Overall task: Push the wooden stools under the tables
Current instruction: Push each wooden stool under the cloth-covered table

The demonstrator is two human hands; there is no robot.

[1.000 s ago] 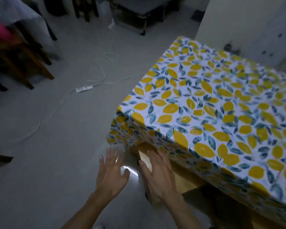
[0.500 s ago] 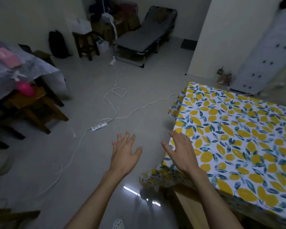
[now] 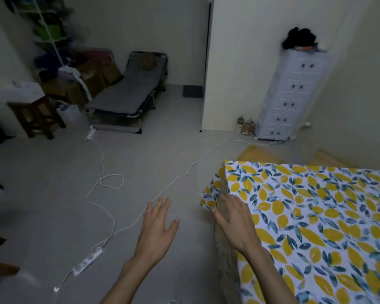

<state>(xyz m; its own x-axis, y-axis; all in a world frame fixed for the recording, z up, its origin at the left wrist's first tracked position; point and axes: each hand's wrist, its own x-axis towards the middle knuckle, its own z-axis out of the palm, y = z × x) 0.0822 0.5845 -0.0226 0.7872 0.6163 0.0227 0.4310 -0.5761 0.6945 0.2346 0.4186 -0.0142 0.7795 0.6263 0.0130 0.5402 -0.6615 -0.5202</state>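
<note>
A: Where are the wooden stools now?

B: Two light wooden stools show just beyond the far edge of the table [image 3: 316, 216]. The left stool [image 3: 259, 155] sticks out near the table's far left corner, and the right stool [image 3: 326, 157] is further right. Only the tops show; the table hides the rest.

A: Which way do they point?

B: The long side of each top seems to run diagonally, from near left to far right. I cannot tell more, because so little is visible.

A: And the hands?

B: The left hand [image 3: 157, 229] hangs over the grey floor [image 3: 53, 205], palm down, fingers straight and a little spread, holding nothing. The right hand [image 3: 235, 220] is over the near left edge of the table, at the lemon-pattern tablecloth [image 3: 338, 249], also flat with fingers straight. I cannot tell if it touches the cloth.

A: What lies around?

B: A white cable [image 3: 184, 175] crosses the floor to a power strip [image 3: 87, 261] near the left forearm. A dark wooden stool [image 3: 36, 115] stands far left, beside a folding bed [image 3: 127, 95]. A white drawer tower [image 3: 290, 97] stands against the far wall.
</note>
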